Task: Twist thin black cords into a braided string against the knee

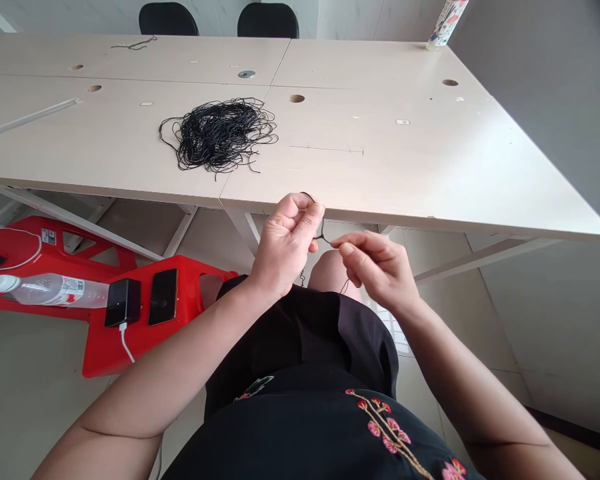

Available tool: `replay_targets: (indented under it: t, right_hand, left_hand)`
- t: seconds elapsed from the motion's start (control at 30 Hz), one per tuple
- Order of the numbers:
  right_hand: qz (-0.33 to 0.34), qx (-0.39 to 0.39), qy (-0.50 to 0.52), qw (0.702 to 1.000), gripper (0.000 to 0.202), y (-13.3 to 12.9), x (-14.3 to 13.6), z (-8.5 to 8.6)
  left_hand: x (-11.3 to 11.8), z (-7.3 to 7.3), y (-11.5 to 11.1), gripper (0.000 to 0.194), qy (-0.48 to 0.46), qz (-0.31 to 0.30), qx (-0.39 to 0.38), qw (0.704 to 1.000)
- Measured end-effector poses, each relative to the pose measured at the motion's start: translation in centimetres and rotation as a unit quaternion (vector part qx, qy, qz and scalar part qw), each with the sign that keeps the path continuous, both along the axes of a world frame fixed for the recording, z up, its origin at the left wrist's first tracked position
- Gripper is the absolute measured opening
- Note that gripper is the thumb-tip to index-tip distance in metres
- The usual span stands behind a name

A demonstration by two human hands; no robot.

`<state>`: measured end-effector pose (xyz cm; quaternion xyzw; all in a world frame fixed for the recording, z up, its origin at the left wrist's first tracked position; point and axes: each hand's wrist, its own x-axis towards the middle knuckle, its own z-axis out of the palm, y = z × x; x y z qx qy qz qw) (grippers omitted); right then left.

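In front of the table edge, my left hand (293,240) pinches a thin black cord (322,228) between thumb and index finger. A small loop of the cord sticks up above those fingertips. From a knot-like crossing just below them, the cord runs right to my right hand (377,267), whose thumb and index finger are pressed together on it. Loose cord ends hang below both hands, over my lap. A tangled bundle of black cord (217,133) lies on the table, up and left of my hands.
The pale table (380,187) spans the view ahead. On the left, red stools (100,347) hold a plastic bottle (55,291), a black phone (163,297) and a black box with a white cable (123,302). A patterned cup (447,23) stands at the far right; two black chairs are behind.
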<state>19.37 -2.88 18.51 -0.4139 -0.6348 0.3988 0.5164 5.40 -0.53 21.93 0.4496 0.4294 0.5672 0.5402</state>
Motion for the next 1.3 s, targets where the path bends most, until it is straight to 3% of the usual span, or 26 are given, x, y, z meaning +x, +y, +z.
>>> replay_targets:
  t: [0.07, 0.13, 0.23, 0.33, 0.53, 0.6, 0.8, 1.3]
  right_hand:
    - [0.052, -0.119, 0.096, 0.987, 0.019, 0.3, 0.1, 0.3]
    - [0.087, -0.185, 0.160, 0.966, 0.022, 0.5, 0.0, 0.7]
    - [0.096, -0.187, 0.176, 0.962, 0.021, 0.6, -0.4, 1.1]
    - [0.062, -0.177, 0.185, 0.965, 0.015, 0.7, -0.5, 1.0]
    - [0.021, -0.211, 0.300, 0.930, 0.010, 0.7, -0.4, 1.1]
    - [0.013, -0.220, 0.322, 0.921, 0.010, 0.7, -0.5, 1.3]
    - [-0.010, -0.248, 0.348, 0.904, 0.009, 0.3, -0.6, 2.0]
    - [-0.037, -0.272, 0.382, 0.882, 0.012, 1.0, -0.4, 2.5]
  left_hand:
    - [0.2, -0.1, -0.2, 0.013, 0.045, -0.017, 0.026, 0.998]
    - [0.3, -0.3, -0.2, 0.013, 0.089, -0.036, 0.047, 0.994]
    - [0.4, -0.5, -0.2, 0.014, 0.141, -0.068, 0.060, 0.986]
    - [0.0, -0.5, -0.2, 0.018, 0.164, -0.095, 0.045, 0.981]
    - [-1.8, 0.3, -0.8, 0.025, 0.233, -0.202, 0.002, 0.951]
    - [-2.2, 0.7, -1.0, 0.020, 0.262, -0.194, 0.017, 0.945]
    - [-2.6, 1.2, -1.1, 0.017, 0.299, -0.094, 0.078, 0.947]
    - [-4.8, 1.2, -0.9, 0.021, 0.321, -0.047, 0.100, 0.940]
